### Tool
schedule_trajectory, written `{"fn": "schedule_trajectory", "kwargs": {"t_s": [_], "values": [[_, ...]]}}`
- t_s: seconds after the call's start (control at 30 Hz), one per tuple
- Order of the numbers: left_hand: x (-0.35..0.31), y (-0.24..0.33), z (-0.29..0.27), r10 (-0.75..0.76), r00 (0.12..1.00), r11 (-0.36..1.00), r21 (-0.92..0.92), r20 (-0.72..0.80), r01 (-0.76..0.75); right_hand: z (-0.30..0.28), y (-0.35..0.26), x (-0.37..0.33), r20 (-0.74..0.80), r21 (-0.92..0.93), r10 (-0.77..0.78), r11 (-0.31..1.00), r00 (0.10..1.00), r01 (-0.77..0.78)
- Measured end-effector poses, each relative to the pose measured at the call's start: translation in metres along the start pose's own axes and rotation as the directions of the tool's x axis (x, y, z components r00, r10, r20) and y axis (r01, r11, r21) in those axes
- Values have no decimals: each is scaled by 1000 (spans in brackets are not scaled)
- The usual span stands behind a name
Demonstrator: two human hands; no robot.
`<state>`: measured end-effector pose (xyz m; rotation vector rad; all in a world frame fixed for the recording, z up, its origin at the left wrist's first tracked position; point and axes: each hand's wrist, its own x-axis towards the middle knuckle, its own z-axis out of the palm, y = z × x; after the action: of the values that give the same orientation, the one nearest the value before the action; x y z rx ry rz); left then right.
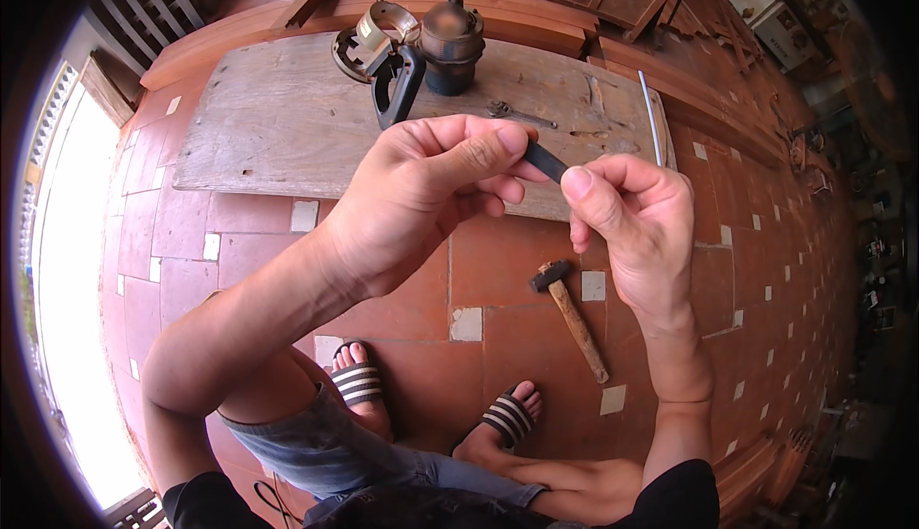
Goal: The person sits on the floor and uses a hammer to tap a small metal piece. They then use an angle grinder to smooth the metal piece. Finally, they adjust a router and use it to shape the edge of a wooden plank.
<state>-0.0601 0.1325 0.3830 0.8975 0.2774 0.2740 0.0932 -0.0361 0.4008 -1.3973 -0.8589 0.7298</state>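
Note:
A short dark flat strip [546, 159] is stretched between my two hands, above the near edge of a worn wooden board [278, 98]. My left hand [431, 184] pinches its left end between thumb and forefinger, with the other fingers loosely curled. At the opposite end, my right hand [627, 208] grips it the same way. What the strip is made for I cannot make out. Just beyond the left hand, a black loop handle [398, 89] stands on the board, against a metal ring-shaped part [388, 23].
A dark cylindrical motor-like body [450, 48] and a wrench [522, 114] rest on the board; a thin pale rod [651, 117] lies at its right end. On the tiled floor is a wooden-handled hammer [572, 323]. Long timber beams [517, 17] lie behind the board.

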Motion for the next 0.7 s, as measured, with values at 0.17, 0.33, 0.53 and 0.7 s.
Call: {"fn": "schedule_trajectory", "kwargs": {"t_s": [0.17,0.33,0.53,0.7], "values": [[2,1,-4,-9,1000,1000,-6,26,9,-2,-2,-4,38,55,35,998,999,-37],[2,0,-6,-18,999,999,-26,50,19,-3,-4,-8,42,110,59,992,997,-64],[0,2,-6,-19,997,997,-70,72,24,-4,-4,-10,55,136,59,988,997,-66],[1,0,-7,-5,995,994,-105,100,16,-5,-3,-10,45,123,55,991,997,-60]]}}
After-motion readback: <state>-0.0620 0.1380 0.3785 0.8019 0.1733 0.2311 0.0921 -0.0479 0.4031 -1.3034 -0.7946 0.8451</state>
